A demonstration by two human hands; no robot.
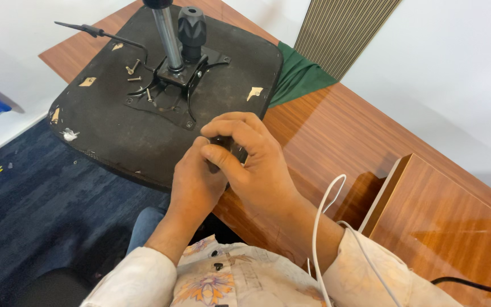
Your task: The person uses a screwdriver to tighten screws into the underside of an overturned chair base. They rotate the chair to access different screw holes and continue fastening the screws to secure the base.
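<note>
Both hands close on one small black part (223, 149) — the left hand (197, 179) pinches it from below, the right hand (251, 159) curls over it from above, fingers clenched around it. It sits between them, just in front of the seat base (115, 131), above the desk (325, 131) edge. One upturned seat base lies on the desk, with one metal column (169, 40), one black knob (191, 28), one lever (98, 33) and about four loose screws (134, 69). One white cable (320, 216) crosses the right sleeve.
</note>
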